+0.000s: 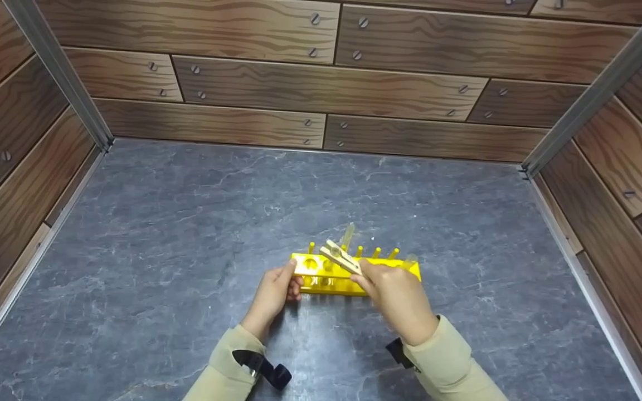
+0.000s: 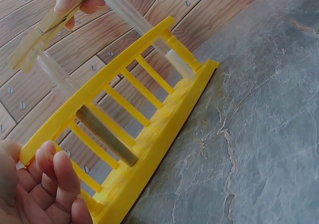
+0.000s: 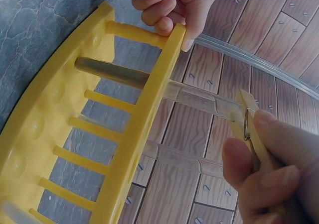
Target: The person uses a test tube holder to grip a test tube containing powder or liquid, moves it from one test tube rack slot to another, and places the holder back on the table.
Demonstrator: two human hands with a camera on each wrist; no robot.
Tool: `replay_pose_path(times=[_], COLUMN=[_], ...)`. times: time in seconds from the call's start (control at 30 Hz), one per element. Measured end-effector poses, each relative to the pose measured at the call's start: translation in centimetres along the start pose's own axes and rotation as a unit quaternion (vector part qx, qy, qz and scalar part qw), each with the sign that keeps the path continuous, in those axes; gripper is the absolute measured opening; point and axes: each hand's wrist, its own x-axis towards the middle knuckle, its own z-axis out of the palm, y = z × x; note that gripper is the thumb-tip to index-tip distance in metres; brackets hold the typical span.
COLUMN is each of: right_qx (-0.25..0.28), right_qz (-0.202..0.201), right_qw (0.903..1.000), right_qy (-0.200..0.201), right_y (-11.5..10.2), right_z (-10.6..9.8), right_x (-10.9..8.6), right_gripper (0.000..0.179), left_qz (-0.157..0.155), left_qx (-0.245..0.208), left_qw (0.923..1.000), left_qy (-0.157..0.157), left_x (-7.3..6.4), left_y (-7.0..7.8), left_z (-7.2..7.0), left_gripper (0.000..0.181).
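Note:
A yellow test tube rack (image 1: 312,267) stands on the floor, its left end gripped by my left hand (image 1: 273,291) between thumb and fingers. My right hand (image 1: 402,298) pinches a wooden test tube clamp (image 1: 340,257) above the rack. In the right wrist view, the clamp's tip meets the mouth of a test tube (image 3: 194,98) standing in a rack hole; whether it grips the glass I cannot tell. Grey-brown content (image 2: 107,137) fills this tube's lower part. At the rack's right end stands another test tube (image 2: 132,12) with whitish content (image 2: 179,63).
Yellow pegs (image 1: 377,252) line the rack's back edge, and a clear tube (image 1: 349,233) rises among them. Grey marbled floor (image 1: 187,223) surrounds the rack. Wood-patterned walls (image 1: 332,89) with metal corner posts (image 1: 67,78) enclose the back and sides.

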Motion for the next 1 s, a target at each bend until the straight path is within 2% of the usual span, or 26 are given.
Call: replay_pose_path(times=[0.23, 0.47, 1.0], right_qx=[0.004, 0.006, 0.005], right_qz=[0.010, 0.011, 0.003], right_qw=[0.9999, 0.9999, 0.9998], right_qy=[0.001, 0.001, 0.018], right_y=[-0.11, -0.21, -0.34], right_z=[-0.25, -0.50, -0.83], right_x=[0.03, 0.22, 0.22], right_gripper=[0.023, 0.014, 0.019], left_qz=[0.000, 0.000, 0.005], left_qx=[-0.013, -0.010, 0.000], left_qw=[0.9999, 0.9999, 1.0000], left_qy=[-0.002, -0.004, -0.003], left_x=[-0.05, -0.10, -0.15], left_y=[0.01, 0.18, -0.01], left_z=[0.07, 0.00, -0.08], left_gripper=[0.044, 0.044, 0.045])
